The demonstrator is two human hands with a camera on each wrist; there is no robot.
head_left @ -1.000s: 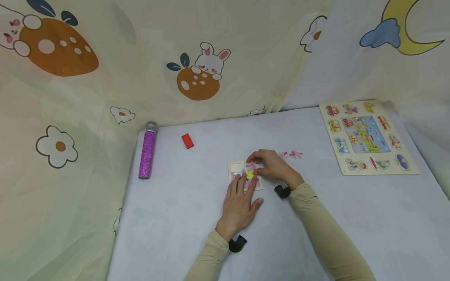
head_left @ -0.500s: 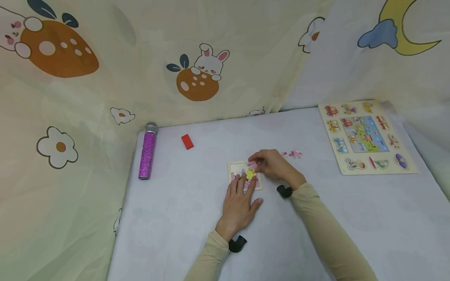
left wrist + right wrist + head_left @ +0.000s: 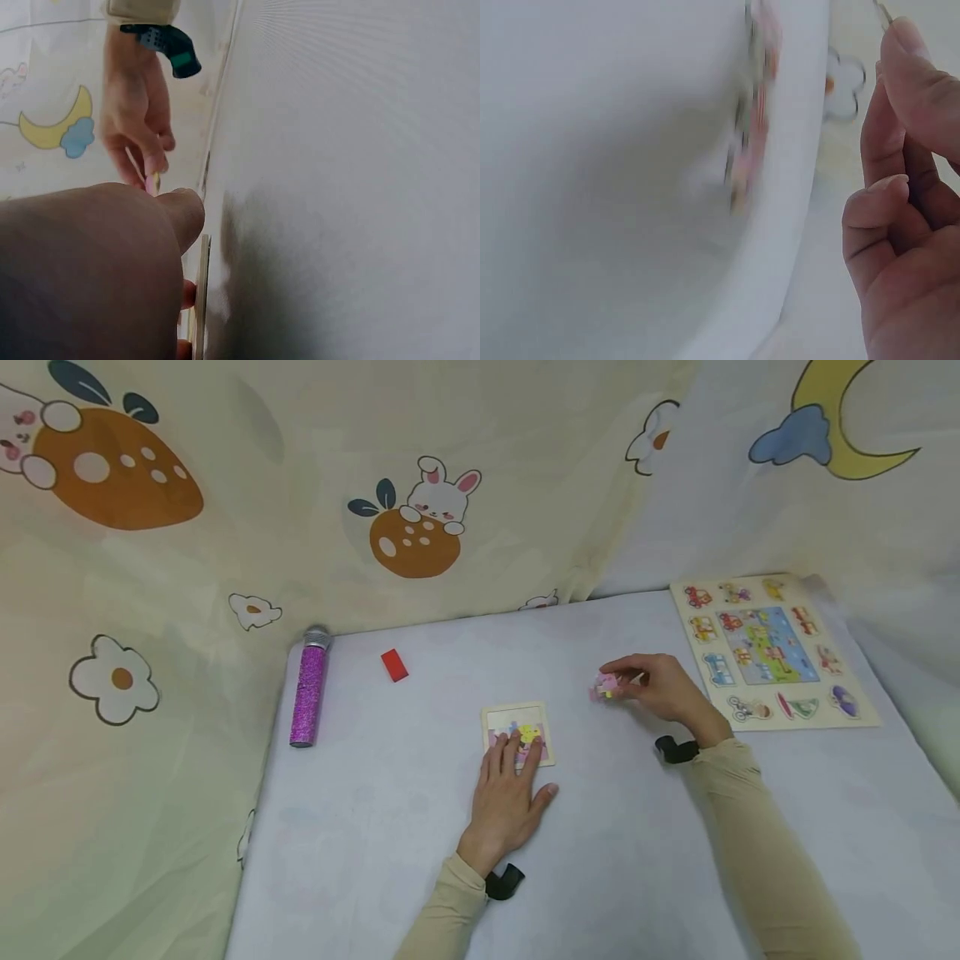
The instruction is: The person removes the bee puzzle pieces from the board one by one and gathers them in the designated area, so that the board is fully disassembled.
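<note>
Pink-and-yellow pc [image 3: 610, 683] pinched in my R hand [image 3: 663, 689], L hand [image 3: 504, 810] spread on small puzzle frame [image 3: 504, 718]

My R hand has the pc btw. thumb & fingertips, nearly closed, just that thin bit in the pinch; the lower fingers curl toward the palm, per R wrist view. Held pc is to the right of the frame, well apart from it, right by the loose pink pcs [image 3: 754, 112] on the white table [image 3: 360, 843]. Those look blurred in R wrist view; can't tell if the held pc touches them.

My L hand rests w/ fingers extended & apart, thumb out to the right, pressing on the frame's near part w/o gripping. Bright yellow print [image 3: 530, 732] shows by my fingertips, w/ purple & blue around it; frame's far part shows white.

Red block [image 3: 394, 665] lies far left of the frame. Purple glitter mic [image 3: 308, 697] is further left, near the table's left edge, gray head at the far end. Big puzzle board [image 3: 866, 718] sits at far right, past my R hand, w/ a blue scene mid-board & small pics around it.
</note>
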